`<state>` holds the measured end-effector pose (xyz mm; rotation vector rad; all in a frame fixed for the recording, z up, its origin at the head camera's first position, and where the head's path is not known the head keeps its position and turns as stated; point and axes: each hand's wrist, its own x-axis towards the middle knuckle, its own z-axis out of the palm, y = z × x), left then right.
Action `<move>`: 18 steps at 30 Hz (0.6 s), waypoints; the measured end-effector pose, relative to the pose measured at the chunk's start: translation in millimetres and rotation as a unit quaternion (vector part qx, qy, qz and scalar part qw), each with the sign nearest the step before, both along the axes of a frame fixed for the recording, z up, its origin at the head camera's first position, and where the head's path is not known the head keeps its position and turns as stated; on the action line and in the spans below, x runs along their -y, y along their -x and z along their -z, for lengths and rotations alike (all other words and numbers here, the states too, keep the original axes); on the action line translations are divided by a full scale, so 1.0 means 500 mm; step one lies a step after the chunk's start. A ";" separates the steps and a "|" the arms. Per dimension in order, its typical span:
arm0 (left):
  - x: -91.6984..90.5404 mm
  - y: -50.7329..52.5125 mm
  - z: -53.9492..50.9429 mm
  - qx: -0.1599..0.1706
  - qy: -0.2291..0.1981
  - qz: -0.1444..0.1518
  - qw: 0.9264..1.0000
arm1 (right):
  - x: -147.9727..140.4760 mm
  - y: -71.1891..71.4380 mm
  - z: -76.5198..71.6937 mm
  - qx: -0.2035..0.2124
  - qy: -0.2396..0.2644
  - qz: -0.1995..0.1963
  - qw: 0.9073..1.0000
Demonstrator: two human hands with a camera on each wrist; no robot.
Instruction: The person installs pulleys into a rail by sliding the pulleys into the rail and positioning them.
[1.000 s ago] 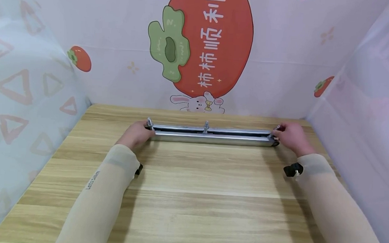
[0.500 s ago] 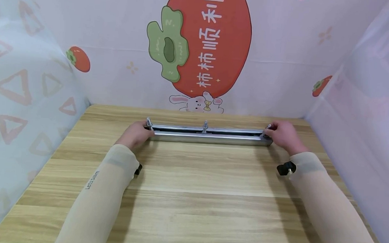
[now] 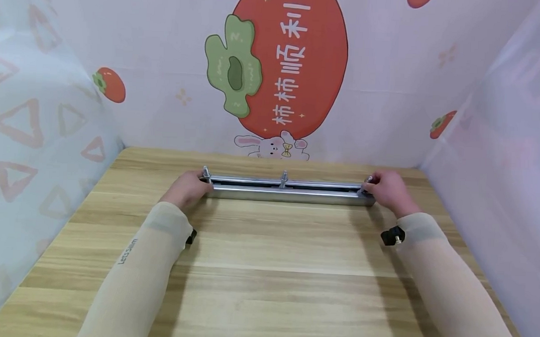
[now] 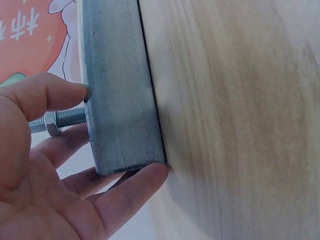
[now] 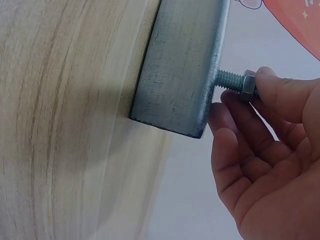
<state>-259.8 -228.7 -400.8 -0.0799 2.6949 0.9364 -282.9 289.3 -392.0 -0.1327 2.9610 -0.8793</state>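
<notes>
A long metal strut channel [image 3: 291, 195] lies on the wooden table near its back edge, slotted side up. Three bolts with nuts rise from the slot: a left bolt [image 4: 71, 116], a middle bolt [image 3: 284, 179] and a right bolt [image 5: 230, 80]. My left hand [image 3: 188, 189] grips the channel's left end, thumb on its upper edge beside the left bolt and one finger against the end face. At the other end, my right hand [image 3: 392, 193] pinches the right bolt by its top and nut, thumb in front and fingers behind. The bolts' lower ends are hidden inside the channel.
The wooden table [image 3: 274, 269] extends in front of the channel. Behind it stands a printed backdrop [image 3: 164, 113] with a large red persimmon. Light curtains hang at the left [image 3: 61, 179] and right [image 3: 499, 198].
My right hand has moved left with the right bolt, which now stands slightly inside the channel's end. A black part that stuck out there is no longer seen. My left hand has stayed put.
</notes>
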 end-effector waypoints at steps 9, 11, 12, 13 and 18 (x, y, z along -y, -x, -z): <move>0.007 0.000 0.007 0.005 0.003 -0.005 1.000 | 0.006 0.001 0.008 -0.001 0.006 -0.002 1.000; 0.007 -0.002 0.007 0.007 0.002 -0.006 1.000 | 0.008 0.002 0.008 -0.003 0.006 -0.001 1.000; 0.007 -0.002 0.007 0.008 0.003 -0.006 1.000 | 0.009 0.002 0.007 -0.004 0.006 -0.001 1.000; 0.007 -0.003 0.006 0.009 0.002 -0.006 1.000 | 0.009 0.002 0.007 -0.005 0.005 -0.002 1.000; 0.006 -0.006 0.004 -0.001 0.001 -0.001 1.000 | 0.010 -0.002 0.001 -0.009 -0.012 -0.013 1.000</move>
